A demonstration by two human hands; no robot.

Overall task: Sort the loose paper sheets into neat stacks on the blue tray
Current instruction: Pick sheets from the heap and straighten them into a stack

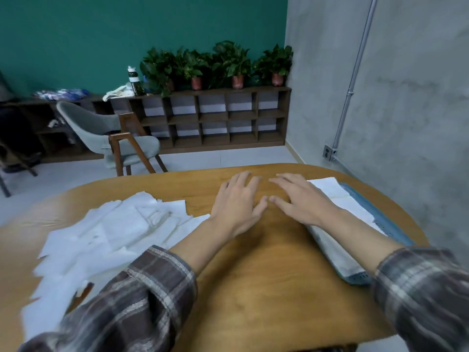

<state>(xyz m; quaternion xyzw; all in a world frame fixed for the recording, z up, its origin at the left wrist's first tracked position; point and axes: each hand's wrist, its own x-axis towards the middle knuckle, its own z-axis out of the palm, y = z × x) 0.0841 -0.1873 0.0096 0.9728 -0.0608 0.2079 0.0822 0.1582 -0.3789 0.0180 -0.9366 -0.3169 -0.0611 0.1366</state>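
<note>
We count two hands in mid-frame, palms down over the wooden bench (pixel 266 275). The left hand (pixel 237 201) and right hand (pixel 299 199) both have their fingers spread and hold nothing, and their thumb tips nearly meet. One heap of loose paper sheets (pixel 114 229), too jumbled to count, fills the lower left. One blue tray (pixel 396 231) lies at the right edge, with stacked paper (pixel 335 196) on it. We cannot tell how many stacks this makes. In the upper half we see one grey chair (pixel 106 133), one bottle (pixel 133 81) and a shelf (pixel 215 118) carrying potted plants (pixel 237 69), with three pink pots plain.
</note>
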